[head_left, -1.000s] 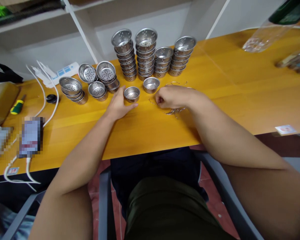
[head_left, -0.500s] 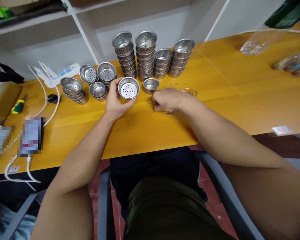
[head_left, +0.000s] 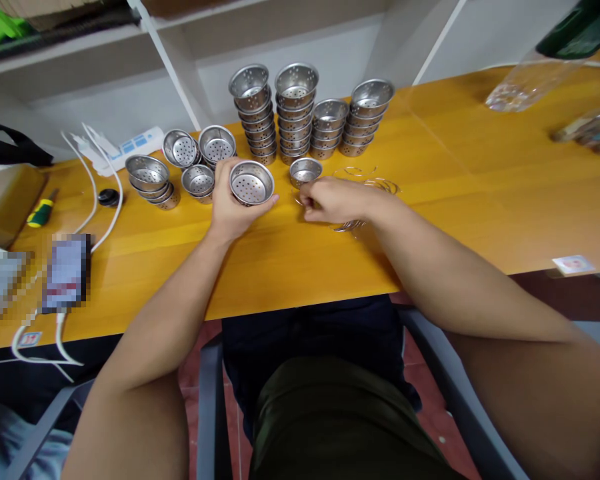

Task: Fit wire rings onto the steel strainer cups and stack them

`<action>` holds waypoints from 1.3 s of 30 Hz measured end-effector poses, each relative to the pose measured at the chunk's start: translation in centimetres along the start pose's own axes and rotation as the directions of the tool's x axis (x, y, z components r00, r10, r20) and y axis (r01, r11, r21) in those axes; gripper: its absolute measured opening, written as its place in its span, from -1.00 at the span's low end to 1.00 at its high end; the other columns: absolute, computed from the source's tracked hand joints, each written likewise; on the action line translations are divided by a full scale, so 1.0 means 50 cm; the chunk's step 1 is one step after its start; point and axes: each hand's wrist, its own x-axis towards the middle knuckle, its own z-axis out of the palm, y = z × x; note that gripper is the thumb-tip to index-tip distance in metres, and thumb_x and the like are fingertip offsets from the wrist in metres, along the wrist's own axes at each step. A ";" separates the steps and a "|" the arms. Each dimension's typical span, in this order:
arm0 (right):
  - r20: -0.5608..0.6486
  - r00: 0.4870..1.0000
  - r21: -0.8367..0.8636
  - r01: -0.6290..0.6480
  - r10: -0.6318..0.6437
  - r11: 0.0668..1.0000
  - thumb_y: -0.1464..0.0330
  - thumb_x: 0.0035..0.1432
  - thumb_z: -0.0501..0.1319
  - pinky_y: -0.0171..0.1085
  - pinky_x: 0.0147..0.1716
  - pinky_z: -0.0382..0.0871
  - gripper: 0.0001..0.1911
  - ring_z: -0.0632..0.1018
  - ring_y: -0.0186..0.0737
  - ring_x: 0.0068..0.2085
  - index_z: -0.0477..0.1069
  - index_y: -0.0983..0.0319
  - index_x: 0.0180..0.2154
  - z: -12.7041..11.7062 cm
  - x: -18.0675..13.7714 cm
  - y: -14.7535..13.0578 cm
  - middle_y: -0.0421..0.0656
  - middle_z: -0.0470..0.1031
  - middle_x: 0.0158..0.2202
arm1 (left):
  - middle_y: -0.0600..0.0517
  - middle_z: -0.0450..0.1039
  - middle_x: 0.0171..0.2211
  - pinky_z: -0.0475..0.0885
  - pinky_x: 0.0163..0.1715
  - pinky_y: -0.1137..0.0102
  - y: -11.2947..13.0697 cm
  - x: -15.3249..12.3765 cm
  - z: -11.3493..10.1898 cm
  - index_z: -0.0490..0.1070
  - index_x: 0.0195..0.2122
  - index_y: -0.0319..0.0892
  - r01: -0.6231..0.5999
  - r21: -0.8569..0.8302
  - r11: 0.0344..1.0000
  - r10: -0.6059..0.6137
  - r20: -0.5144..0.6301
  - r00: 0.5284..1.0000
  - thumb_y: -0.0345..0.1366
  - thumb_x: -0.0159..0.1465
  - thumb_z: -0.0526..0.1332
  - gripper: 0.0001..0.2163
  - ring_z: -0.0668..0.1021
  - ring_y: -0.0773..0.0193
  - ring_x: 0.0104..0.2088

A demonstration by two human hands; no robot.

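My left hand is wrapped round a perforated metal cup, its open top tilted toward me and holes showing in its base. To the right, my right hand is closed in a pinch just above the table. A bit of thin wire ring shows at its fingertips, mostly hidden by the fingers. Under and behind this hand lies a loose pile of wire rings. A smaller perforated cup stands upright just beyond my right fingers.
Tall stacks of perforated cups line the back of the wooden table. Shorter cup stacks stand to the left. Farther left are a phone, white cables, a power strip and a screwdriver. A plastic bottle lies at right.
My left hand has tilted the cup and brought it slightly lower and left. My right hand has shifted little, its fingers still pinched near the small cup.
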 end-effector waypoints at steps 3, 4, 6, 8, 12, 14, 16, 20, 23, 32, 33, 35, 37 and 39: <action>-0.101 0.993 0.290 0.079 -0.052 0.954 0.50 0.31 0.51 -0.11 -0.19 0.39 -0.73 0.57 -0.09 -0.26 0.46 0.10 -0.19 0.015 0.011 0.017 -0.16 0.64 -0.30 | -0.21 0.63 0.48 0.61 0.71 -0.31 -0.027 0.000 0.022 0.41 0.60 0.06 -0.045 -0.161 0.986 0.036 -0.056 0.998 0.36 0.36 0.79 -0.01 0.68 -0.38 0.60; -0.134 0.989 0.390 0.110 -0.062 0.914 0.50 0.27 0.52 -0.13 -0.21 0.40 -0.70 0.56 -0.11 -0.28 0.46 0.10 -0.18 0.021 0.016 0.022 -0.20 0.61 -0.32 | -0.19 0.65 0.43 0.62 0.69 -0.30 -0.035 0.001 0.030 0.42 0.58 0.04 -0.058 -0.211 0.976 0.042 -0.080 0.996 0.41 0.30 0.81 0.04 0.70 -0.38 0.57; -0.207 0.975 0.533 0.184 -0.084 0.826 0.47 0.24 0.56 -0.14 -0.25 0.43 -0.68 0.54 -0.13 -0.31 0.49 0.09 -0.13 0.036 0.027 0.032 -0.23 0.59 -0.33 | -0.17 0.67 0.37 0.64 0.67 -0.25 -0.047 0.004 0.044 0.43 0.56 0.03 -0.084 -0.279 0.957 0.053 -0.115 0.992 0.47 0.21 0.84 0.11 0.72 -0.37 0.54; -0.286 0.953 0.584 0.257 -0.101 0.770 0.39 0.30 0.58 -0.14 -0.27 0.44 -0.70 0.55 -0.14 -0.33 0.54 0.10 -0.05 0.051 0.038 0.042 -0.23 0.61 -0.33 | -0.18 0.65 0.41 0.64 0.68 -0.19 -0.053 0.007 0.053 0.40 0.60 0.05 -0.110 -0.318 0.942 0.077 -0.114 0.990 0.48 0.24 0.81 0.12 0.72 -0.34 0.55; -0.395 0.917 0.586 0.306 -0.065 0.750 0.14 0.62 0.50 -0.12 -0.32 0.48 -0.77 0.57 -0.14 -0.44 0.58 0.10 -0.05 0.071 0.053 0.059 -0.23 0.58 -0.40 | -0.19 0.57 0.50 0.64 0.69 -0.14 -0.056 0.007 0.060 0.29 0.73 0.16 -0.137 -0.356 0.925 0.113 -0.088 0.990 0.37 0.48 0.70 -0.01 0.69 -0.27 0.59; -0.430 0.903 0.595 0.306 -0.027 0.743 -0.03 0.71 0.48 -0.11 -0.36 0.49 -0.61 0.54 -0.15 -0.49 0.54 0.09 -0.08 0.077 0.059 0.066 -0.24 0.53 -0.45 | -0.19 0.53 0.52 0.63 0.70 -0.16 -0.060 0.005 0.059 0.30 0.72 0.15 -0.148 -0.351 0.925 0.118 -0.106 0.987 0.30 0.46 0.72 -0.02 0.68 -0.28 0.59; -0.481 0.877 0.597 0.333 -0.007 0.730 -0.23 0.72 0.47 -0.11 -0.41 0.47 -0.44 0.50 -0.17 -0.52 0.52 0.08 -0.11 0.081 0.065 0.073 -0.24 0.49 -0.47 | -0.18 0.53 0.50 0.61 0.71 -0.20 -0.066 0.003 0.056 0.38 0.67 0.11 -0.160 -0.327 0.931 0.124 -0.129 0.984 0.25 0.37 0.80 0.00 0.67 -0.31 0.57; -0.562 0.827 0.630 0.442 -0.018 0.639 -0.56 0.57 0.39 -0.13 -0.52 0.44 -0.17 0.49 -0.22 -0.52 0.60 0.08 0.04 0.093 0.080 0.076 -0.21 0.56 -0.37 | -0.13 0.56 0.38 0.56 0.73 -0.26 -0.072 0.001 0.052 0.52 0.50 0.04 -0.154 -0.286 0.946 0.114 -0.152 0.982 0.14 0.25 0.90 -0.06 0.67 -0.32 0.53; -0.582 0.813 0.670 0.493 -0.018 0.555 -0.56 0.55 0.40 -0.15 -0.52 0.53 -0.13 0.58 -0.20 -0.48 0.60 0.07 0.23 0.099 0.087 0.069 -0.18 0.64 -0.26 | -0.14 0.59 0.38 0.62 0.66 -0.25 -0.071 -0.002 0.055 0.49 0.49 0.03 -0.131 -0.322 0.938 0.093 -0.132 0.987 0.15 0.25 0.90 -0.06 0.71 -0.27 0.48; -0.666 0.746 0.566 0.523 -0.020 0.637 -0.41 0.69 0.40 -0.17 -0.48 0.39 -0.30 0.48 -0.20 -0.47 0.69 0.09 0.09 0.074 0.058 0.046 -0.19 0.55 -0.37 | -0.14 0.59 0.37 0.76 0.47 -0.11 -0.082 -0.019 0.088 0.31 0.58 0.07 -0.128 -0.432 0.893 0.142 0.002 0.990 0.38 0.37 0.78 0.01 0.79 -0.14 0.33; -0.674 0.738 0.539 0.520 -0.032 0.663 -0.39 0.69 0.42 -0.16 -0.45 0.39 -0.32 0.48 -0.19 -0.46 0.70 0.10 0.06 0.072 0.054 0.043 -0.20 0.54 -0.39 | -0.14 0.59 0.36 0.76 0.45 -0.09 -0.080 -0.021 0.090 0.29 0.59 0.08 -0.135 -0.445 0.885 0.161 0.020 0.987 0.40 0.42 0.74 -0.02 0.80 -0.12 0.31; -0.678 0.733 0.501 0.510 -0.049 0.699 -0.33 0.70 0.45 -0.15 -0.40 0.40 -0.38 0.46 -0.19 -0.45 0.70 0.10 0.07 0.072 0.050 0.033 -0.24 0.50 -0.43 | -0.13 0.59 0.35 0.79 0.38 -0.02 -0.073 -0.025 0.094 0.26 0.58 0.09 -0.145 -0.469 0.871 0.190 0.049 0.981 0.43 0.49 0.66 -0.07 0.81 -0.07 0.27; -0.673 0.737 0.487 0.500 -0.057 0.716 -0.27 0.72 0.45 -0.15 -0.37 0.38 -0.44 0.42 -0.20 -0.46 0.68 0.09 0.08 0.076 0.050 0.024 -0.28 0.45 -0.46 | -0.11 0.59 0.33 0.80 0.28 0.05 -0.064 -0.029 0.096 0.24 0.57 0.09 -0.147 -0.487 0.861 0.207 0.071 0.976 0.47 0.51 0.63 -0.08 0.81 -0.04 0.23; -0.678 0.733 0.479 0.494 -0.052 0.726 -0.24 0.76 0.43 -0.14 -0.35 0.41 -0.47 0.41 -0.18 -0.44 0.66 0.09 0.08 0.081 0.052 0.019 -0.29 0.42 -0.46 | -0.11 0.59 0.32 0.80 0.23 0.09 -0.058 -0.032 0.096 0.23 0.57 0.09 -0.141 -0.494 0.858 0.210 0.087 0.974 0.48 0.52 0.61 -0.09 0.82 -0.02 0.21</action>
